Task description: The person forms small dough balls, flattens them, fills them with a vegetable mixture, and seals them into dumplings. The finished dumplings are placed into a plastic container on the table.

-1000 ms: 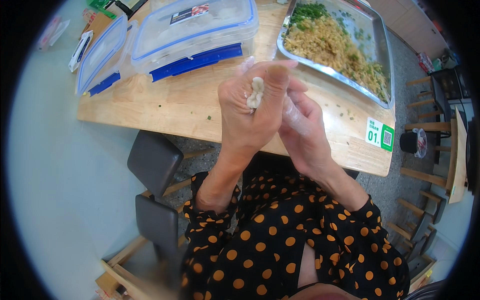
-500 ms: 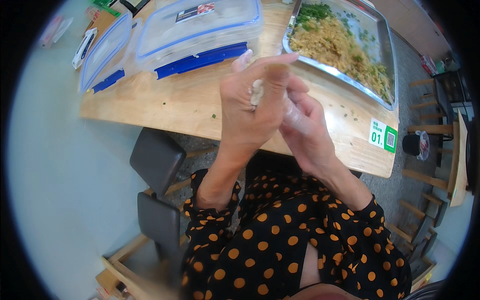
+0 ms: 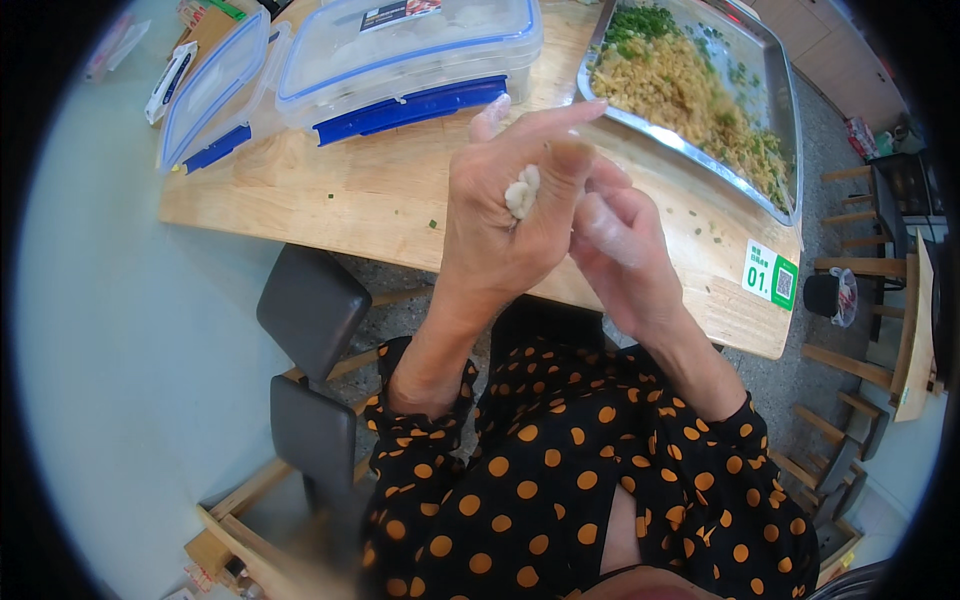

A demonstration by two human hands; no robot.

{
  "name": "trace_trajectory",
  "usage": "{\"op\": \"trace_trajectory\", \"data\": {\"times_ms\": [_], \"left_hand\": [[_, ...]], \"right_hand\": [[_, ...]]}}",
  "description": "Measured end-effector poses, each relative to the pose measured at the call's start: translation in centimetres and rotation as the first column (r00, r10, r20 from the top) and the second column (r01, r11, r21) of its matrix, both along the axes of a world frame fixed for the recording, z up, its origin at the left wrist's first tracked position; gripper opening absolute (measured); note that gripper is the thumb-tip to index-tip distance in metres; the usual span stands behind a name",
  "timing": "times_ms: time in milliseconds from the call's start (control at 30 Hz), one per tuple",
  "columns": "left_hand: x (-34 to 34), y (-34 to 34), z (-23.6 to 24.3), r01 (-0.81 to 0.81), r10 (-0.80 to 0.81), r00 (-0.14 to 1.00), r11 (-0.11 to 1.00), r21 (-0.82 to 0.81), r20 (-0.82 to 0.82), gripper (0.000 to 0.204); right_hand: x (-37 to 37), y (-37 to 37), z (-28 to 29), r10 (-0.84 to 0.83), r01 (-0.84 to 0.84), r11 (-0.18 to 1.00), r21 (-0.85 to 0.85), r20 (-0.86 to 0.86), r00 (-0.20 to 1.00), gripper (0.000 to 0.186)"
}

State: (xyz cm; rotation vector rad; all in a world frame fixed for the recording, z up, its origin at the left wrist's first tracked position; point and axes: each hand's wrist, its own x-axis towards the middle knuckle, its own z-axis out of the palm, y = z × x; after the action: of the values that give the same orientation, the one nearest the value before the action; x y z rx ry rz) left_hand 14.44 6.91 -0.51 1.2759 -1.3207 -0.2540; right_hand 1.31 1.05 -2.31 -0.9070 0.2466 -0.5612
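Observation:
Above the table's near edge my hands are close together. My left hand is closed around a small lump of white dough with a ridged, folded edge that shows between thumb and forefinger; the rest of it is hidden in the palm. That hand's forefinger points out to the right. My right hand, white with flour on thumb and fingers, is curled against the left hand's fingertips. What its fingers pinch, if anything, is out of sight behind the left thumb.
Beyond my hands, a metal tray holds crumbly yellow-brown filling and chopped greens. A clear lidded box with blue clips stands far left, a lid-like clear container beside it. Dark chairs stand left below the wooden table. A green-white card lies right.
More of the dough's ridged edge shows between my left thumb and forefinger. My right hand has shifted slightly right and its fingers have curled in more.

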Motion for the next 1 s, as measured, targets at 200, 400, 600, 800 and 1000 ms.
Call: {"op": "trace_trajectory", "data": {"times_ms": [200, 400, 600, 800, 1000], "left_hand": [[-0.5, 0.1, 0.7, 0.021, -0.022, 0.999, 1.0, -0.023, -0.041, 0.04], [1.1, 0.5, -0.1, 0.17, -0.171, 0.984, 0.985, -0.016, -0.055, 0.043], [0.3, 0.9, -0.3, 0.002, 0.014, 0.99, 0.993, 0.114, -0.144, 0.038], [0.6, 1.0, 0.8, 0.101, -0.098, 0.993, 0.993, 0.055, -0.067, 0.048], [1.1, 1.4, -0.2, 0.279, -0.262, 0.939, 0.959, 0.047, -0.223, 0.044]], "right_hand": [[0.0, -0.9, -0.4, 0.11, -0.113, 0.989, 0.095, 0.037, 0.993, 0.051], [0.1, -1.3, -0.5, 0.194, -0.194, 0.976, 0.098, 0.003, 0.981, 0.048], [0.4, 0.3, -0.1, 0.078, -0.078, 0.996, 0.05, 0.011, 0.997, 0.05], [0.1, -1.1, -1.2, 0.277, -0.287, 0.953, 0.093, 0.112, 0.954, 0.049], [-0.1, -1.0, -0.6, 0.264, -0.262, 0.96, 0.099, -0.001, 0.965, 0.043]]}}
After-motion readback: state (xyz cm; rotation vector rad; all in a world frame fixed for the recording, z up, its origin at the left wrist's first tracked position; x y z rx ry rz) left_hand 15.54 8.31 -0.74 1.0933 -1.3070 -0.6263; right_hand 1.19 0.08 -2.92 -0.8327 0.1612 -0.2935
